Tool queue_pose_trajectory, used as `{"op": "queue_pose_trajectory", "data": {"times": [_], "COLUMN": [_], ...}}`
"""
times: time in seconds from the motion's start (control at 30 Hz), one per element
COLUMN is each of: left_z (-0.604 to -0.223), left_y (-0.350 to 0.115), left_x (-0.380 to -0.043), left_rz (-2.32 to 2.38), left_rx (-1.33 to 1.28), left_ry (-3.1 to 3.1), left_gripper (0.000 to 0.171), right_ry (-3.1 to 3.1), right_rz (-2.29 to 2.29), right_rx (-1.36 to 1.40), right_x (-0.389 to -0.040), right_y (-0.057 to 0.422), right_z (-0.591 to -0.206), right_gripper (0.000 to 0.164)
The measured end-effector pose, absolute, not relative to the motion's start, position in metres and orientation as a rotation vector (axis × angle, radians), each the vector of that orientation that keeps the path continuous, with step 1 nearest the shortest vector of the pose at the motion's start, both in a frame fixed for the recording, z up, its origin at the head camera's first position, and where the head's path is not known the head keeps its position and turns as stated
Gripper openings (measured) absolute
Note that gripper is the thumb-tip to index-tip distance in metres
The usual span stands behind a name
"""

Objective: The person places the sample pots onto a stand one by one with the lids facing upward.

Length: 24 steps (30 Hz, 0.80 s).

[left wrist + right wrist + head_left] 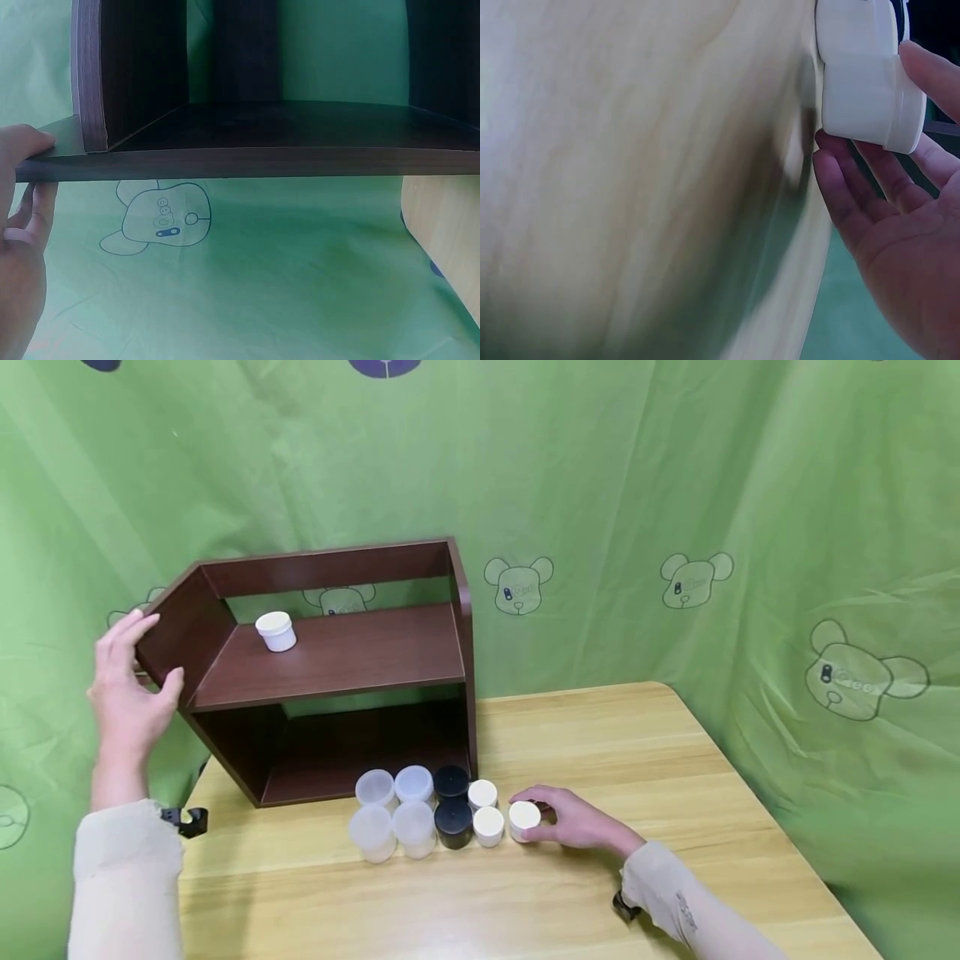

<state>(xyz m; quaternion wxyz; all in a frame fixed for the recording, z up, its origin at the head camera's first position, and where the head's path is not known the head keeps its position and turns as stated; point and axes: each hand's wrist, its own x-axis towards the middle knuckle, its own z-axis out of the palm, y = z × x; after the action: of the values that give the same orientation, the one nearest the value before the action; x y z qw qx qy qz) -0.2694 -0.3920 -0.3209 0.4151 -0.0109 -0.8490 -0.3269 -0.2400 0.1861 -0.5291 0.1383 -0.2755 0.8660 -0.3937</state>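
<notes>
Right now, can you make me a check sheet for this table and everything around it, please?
Surface: wooden table, pale.
Job's things: four translucent tubs, two black tubs and two white jars grouped on the table; another white jar on the brown shelf unit's upper level.
Clutter: nothing seen.
Left grip: holds the shelf unit's side.
Right grip: fingers around the rightmost white jar.
Cables: nothing seen.
Surroundings: green curtain with bear drawings.
</notes>
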Motion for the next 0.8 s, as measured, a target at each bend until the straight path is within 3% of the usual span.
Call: {"op": "queue_pose_trajectory", "data": {"times": [0.8], "left_z": [-0.321], "left_y": [-0.391], "left_x": [-0.269], "left_rz": [-0.840], "left_rx": [-0.044], "left_ry": [-2.122], "left_gripper": [0.072], "right_ry": [2.550], "right_rz": [-1.226], "right_rx": [-0.865], "right_x": [-0.240], "right_y": [0.179], "right_z": [-0.498], "right_gripper": [0.054]}}
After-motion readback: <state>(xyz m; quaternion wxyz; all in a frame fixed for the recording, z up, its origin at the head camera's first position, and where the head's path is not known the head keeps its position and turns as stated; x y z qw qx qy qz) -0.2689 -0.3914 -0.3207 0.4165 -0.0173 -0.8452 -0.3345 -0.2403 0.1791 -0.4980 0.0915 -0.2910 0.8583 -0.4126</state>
